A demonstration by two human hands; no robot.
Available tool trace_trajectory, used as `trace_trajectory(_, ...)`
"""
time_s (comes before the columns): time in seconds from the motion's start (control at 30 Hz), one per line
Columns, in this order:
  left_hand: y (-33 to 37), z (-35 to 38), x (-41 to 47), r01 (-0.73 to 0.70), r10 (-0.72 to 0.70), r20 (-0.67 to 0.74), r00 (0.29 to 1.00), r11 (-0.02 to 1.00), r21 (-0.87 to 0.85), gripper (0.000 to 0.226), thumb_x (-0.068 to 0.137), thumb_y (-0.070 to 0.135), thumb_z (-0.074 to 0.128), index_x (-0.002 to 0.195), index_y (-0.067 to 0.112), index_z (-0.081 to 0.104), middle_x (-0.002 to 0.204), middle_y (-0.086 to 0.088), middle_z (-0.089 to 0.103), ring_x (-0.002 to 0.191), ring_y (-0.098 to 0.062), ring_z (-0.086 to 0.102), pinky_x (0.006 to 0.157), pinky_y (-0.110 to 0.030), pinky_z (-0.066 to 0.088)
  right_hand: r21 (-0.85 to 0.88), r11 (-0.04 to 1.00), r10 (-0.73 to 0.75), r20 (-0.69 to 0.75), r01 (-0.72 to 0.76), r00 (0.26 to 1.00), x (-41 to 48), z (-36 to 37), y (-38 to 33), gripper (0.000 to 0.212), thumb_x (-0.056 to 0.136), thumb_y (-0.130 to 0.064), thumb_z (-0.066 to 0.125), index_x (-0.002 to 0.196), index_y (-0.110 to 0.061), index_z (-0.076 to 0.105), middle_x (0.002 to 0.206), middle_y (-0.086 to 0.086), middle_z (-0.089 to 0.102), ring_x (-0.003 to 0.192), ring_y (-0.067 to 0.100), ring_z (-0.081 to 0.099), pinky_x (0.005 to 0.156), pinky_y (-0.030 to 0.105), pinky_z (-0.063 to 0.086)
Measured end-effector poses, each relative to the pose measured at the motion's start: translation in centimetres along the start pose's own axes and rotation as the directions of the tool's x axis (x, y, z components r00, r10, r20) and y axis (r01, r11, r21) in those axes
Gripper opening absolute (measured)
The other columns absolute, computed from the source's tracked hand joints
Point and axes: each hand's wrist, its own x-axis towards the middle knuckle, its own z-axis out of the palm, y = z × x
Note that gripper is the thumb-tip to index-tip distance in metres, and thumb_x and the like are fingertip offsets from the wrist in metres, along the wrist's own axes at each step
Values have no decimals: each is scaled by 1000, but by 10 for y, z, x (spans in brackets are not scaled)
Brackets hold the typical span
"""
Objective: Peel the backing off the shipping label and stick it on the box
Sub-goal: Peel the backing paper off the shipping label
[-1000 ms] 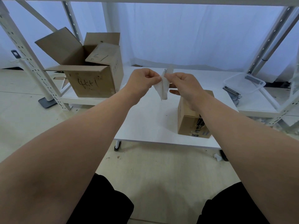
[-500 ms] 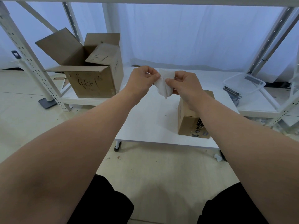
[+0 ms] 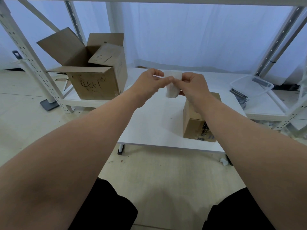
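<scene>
The shipping label point(image 3: 172, 90) is held in the air above the middle of the worktop point(image 3: 149, 127), pinched between the left hand point(image 3: 149, 84) and the right hand point(image 3: 193, 85). The fingers of both hands are closed narrow on the white sheet — thumb and forefinger tips meet at its upper edge, and the lower part hangs loose and curled below them. Whether the backing is already parted from the label cannot be told; the two layers are not distinguished in the picture.

Several slips are to be feared. If the corner is pulled too sharply, the paper may be torn rather than peeled. If the freed sticky face is allowed to curl — and the sheet is already bent — it may be folded onto itself or stuck to the fingers, and creases would then be carried onto the box point(image 3: 197, 123). That small closed box stands near the front right corner of the worktop, partly hidden behind the right forearm, so the label could also be laid askew.

On the low shelf point(image 3: 86, 102) at the left, an open carton point(image 3: 93, 83) is seen with a smaller carton point(image 3: 108, 55) tilted inside it. On the right, a clear plastic tub point(image 3: 251, 86) is seen; its contents cannot be made out.
</scene>
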Motion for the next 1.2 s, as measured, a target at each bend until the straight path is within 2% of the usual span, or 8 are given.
trace_trajectory(0.07, -1, 2, -2, 7, -11, 76, 997, 999, 50, 40, 82, 33, 71, 113, 12, 55, 102, 2, 68, 90, -7, 63, 76, -19, 46, 1, 1000, -2, -10, 2, 1000, 1, -1, 1, 37, 82, -12, 65, 99, 21, 55, 108, 43, 54, 88, 49, 61, 82, 51, 54)
trace_trajectory(0.13, -2, 4, -2, -20, 18, 70, 997, 999, 33, 14, 85, 21, 69, 94, 14, 60, 85, 7, 68, 75, -3, 61, 69, -16, 44, 18, 1000, 1, -25, 0, 1000, 0, -3, -1, 30, 85, -9, 63, 99, 18, 59, 108, 39, 59, 80, 34, 64, 83, 47, 54)
trace_trajectory(0.2, -1, 3, -2, -48, 47, 12, 999, 999, 15, 14, 87, 16, 66, 75, 17, 58, 68, 11, 63, 64, -4, 57, 66, -17, 46, 43, 999, 14, -40, -12, 999, 1, -4, 0, 24, 88, -9, 61, 98, 13, 62, 108, 33, 63, 87, 34, 68, 82, 40, 56)
trace_trajectory(0.43, 2, 2, -3, -82, 78, -79, 994, 996, -44, 7, 86, 14, 65, 91, 10, 61, 94, -12, 68, 84, -20, 62, 81, -32, 51, 121, 991, 42, 78, -51, 996, 2, -5, 1, 12, 90, -23, 63, 85, -13, 68, 99, 8, 70, 95, 23, 68, 85, 32, 57)
trace_trajectory(0.57, 3, 3, -3, -60, 54, -125, 991, 997, -45, 23, 85, 18, 67, 101, 11, 52, 85, -6, 66, 78, -17, 62, 67, -23, 47, 62, 997, 48, 96, -54, 994, 3, -5, 4, 10, 86, -19, 67, 94, -13, 68, 93, 2, 71, 89, 15, 67, 90, 34, 55)
trace_trajectory(0.7, 4, 3, -2, -73, 67, -183, 981, 997, -24, 34, 86, 22, 67, 111, 15, 44, 80, -2, 61, 61, -6, 51, 49, -10, 39, 43, 998, 41, 58, -44, 997, 4, -4, 3, 6, 88, -11, 62, 92, -13, 67, 96, 4, 70, 94, 20, 67, 93, 38, 54)
trace_trajectory(0.93, -1, 4, 3, -121, 149, -217, 965, 983, 136, 16, 86, 27, 65, 91, 13, 59, 85, 9, 58, 72, -5, 50, 69, -20, 40, 39, 999, 26, 31, -27, 999, 2, -2, 2, 11, 87, -10, 62, 97, -9, 67, 99, 8, 71, 91, 19, 66, 92, 37, 53)
trace_trajectory(1.2, 0, 6, 2, -80, 95, -152, 984, 992, 101, 29, 84, 29, 69, 93, 2, 62, 74, 3, 54, 62, -8, 46, 58, -17, 36, 7, 1000, 17, 14, -17, 1000, 1, -1, 1, 9, 85, -10, 63, 93, -6, 67, 109, 19, 68, 90, 18, 62, 88, 37, 54)
